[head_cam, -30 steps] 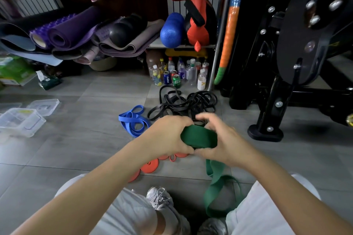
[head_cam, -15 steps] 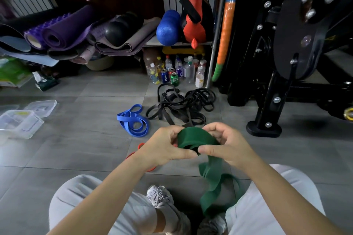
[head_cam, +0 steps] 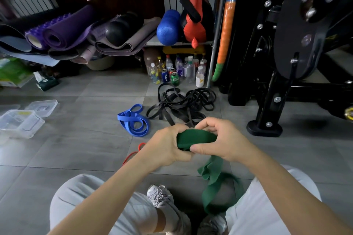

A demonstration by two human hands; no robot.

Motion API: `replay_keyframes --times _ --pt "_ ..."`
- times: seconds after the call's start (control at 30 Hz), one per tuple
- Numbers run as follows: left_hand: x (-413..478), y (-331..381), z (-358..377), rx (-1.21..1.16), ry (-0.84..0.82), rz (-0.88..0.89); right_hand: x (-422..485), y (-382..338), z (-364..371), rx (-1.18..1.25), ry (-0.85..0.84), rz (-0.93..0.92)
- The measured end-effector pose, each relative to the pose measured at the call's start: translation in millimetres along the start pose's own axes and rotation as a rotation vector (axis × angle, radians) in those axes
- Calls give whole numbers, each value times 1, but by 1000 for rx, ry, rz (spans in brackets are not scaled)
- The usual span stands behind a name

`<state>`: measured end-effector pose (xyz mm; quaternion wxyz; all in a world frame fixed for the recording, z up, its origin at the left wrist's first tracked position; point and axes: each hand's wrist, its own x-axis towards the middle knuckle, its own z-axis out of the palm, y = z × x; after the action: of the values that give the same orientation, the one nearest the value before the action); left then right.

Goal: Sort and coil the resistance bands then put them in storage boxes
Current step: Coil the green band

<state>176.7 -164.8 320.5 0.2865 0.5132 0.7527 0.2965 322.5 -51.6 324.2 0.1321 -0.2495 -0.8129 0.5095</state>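
Band, green, wide and flat, partly coiled. The coiled part is held up over the floor in the near middle, between both my hands. My left grip is curled round the coil's left end and holds it. My right grip holds the right end, fingers bent over the top and thumb pressed underneath. The loose tail drops from under my right grip and lies in folds between my knees, its lowest loop near my shoes.

Band, red, thin, on the floor just left of my left wrist. It is mostly hidden behind the arm.

Band, blue, loosely looped flat on the floor, farther out and left of my hands.

Bands, black, several in one tangled heap on the floor. The heap lies just right of the blue band and beyond my hands.

Storage box, clear plastic, on the floor at the left edge, well apart from the bands. A clear lid lies just beyond it.

Bottles and cans, standing in a cluster on the floor beyond the black heap, under a low shelf.

Mats, rolled, purple and grey, piled at far left. A blue foam roller stands to their right on the shelf.

Machine frame, black, at far right, its foot on the floor near the black heap.
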Motion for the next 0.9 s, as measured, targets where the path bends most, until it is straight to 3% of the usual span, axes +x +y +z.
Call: replay_keyframes --times 0.17,0.37,0.47,0.6,0.73,0.9 --pt "-1 -4 -3 -63 71 -15 2 0 2 -102 -8 10" --pt "-8 2 0 -642 110 -56 -13 19 12 155 -35 -46" --pt "-4 7 3 -812 13 -98 -16 25 25 227 41 -97" --pt "-3 12 1 -798 -137 -88 -15 29 35 317 151 -72" --pt "-4 12 -8 -790 -243 -108 -14 24 30 341 125 -78" --pt "0 25 -23 -386 -138 20 -5 14 19 226 41 -75"
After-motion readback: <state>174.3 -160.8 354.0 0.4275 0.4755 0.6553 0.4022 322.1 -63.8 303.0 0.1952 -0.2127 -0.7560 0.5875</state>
